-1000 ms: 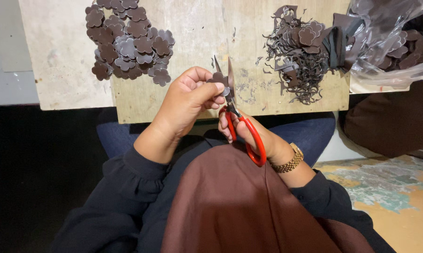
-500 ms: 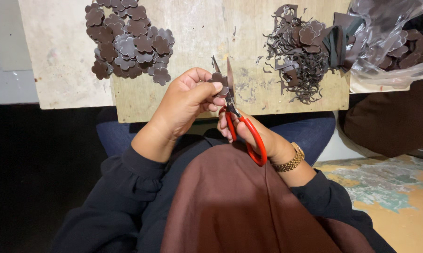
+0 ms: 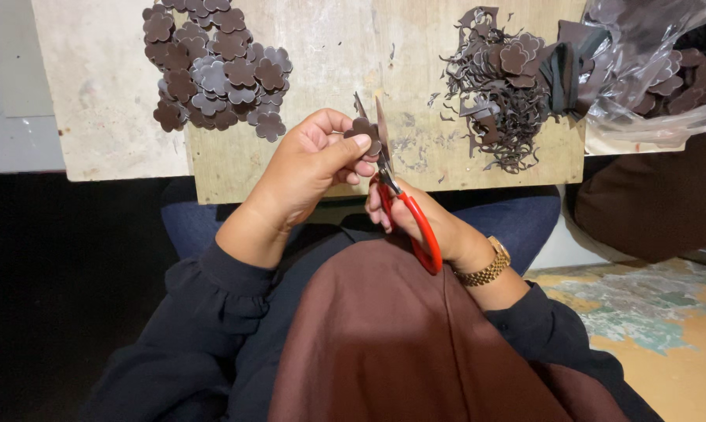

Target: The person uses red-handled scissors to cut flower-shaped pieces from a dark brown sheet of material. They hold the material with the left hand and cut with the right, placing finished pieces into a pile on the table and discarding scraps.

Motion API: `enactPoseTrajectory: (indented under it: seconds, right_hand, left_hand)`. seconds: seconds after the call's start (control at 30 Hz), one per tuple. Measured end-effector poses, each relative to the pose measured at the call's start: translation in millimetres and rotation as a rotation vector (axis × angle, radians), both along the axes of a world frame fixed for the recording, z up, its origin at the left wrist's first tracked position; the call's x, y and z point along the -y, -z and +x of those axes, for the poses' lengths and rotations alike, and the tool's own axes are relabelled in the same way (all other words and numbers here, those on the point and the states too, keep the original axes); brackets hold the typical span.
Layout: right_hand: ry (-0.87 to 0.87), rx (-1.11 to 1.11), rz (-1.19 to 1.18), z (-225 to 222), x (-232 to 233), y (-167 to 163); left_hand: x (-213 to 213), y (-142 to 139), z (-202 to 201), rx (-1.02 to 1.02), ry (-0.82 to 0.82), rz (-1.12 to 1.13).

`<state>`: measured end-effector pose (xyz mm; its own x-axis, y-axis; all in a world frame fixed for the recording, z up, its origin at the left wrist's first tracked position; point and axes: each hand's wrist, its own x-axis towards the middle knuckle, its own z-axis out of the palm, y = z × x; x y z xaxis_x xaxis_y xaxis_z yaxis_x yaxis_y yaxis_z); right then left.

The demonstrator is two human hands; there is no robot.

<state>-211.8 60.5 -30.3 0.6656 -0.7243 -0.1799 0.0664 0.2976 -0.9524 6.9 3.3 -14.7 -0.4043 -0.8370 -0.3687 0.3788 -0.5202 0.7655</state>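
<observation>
My left hand [image 3: 310, 168] pinches a small dark brown flower-shaped cutout [image 3: 363, 130] between thumb and fingers, just above the near edge of a wooden board [image 3: 329, 47]. My right hand [image 3: 435, 223] grips red-handled scissors [image 3: 404, 211]; their blades are parted and point up around the cutout. A gold watch sits on my right wrist.
A heap of finished flower cutouts [image 3: 216, 66] lies at the board's upper left. Dark trimmings and scraps [image 3: 498, 94] pile at the upper right, beside a clear plastic bag [image 3: 658, 62] holding more dark pieces. A brown cloth covers my lap.
The hands and scissors stay almost where they were; the cutout has turned slightly between the blades.
</observation>
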Motion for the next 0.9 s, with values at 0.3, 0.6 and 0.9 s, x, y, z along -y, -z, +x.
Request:
enactPoseTrajectory:
  seconds: [0.3,0.6,0.9]
  right_hand:
    - [0.020,0.020,0.028,-1.9,-1.5,0.2]
    - [0.106,0.061,0.058,1.4,-7.4,0.2]
    - [0.047,0.104,0.099,2.5,-5.4,-9.5]
  left_hand:
    - [-1.3,2.7,-2.6,0.109,-0.033,-0.100]
    - [-3.7,0.2,-6.5,0.128,0.002,-0.108]
    - [-4.5,-5.5,-8.4,0.177,-0.042,-0.145]
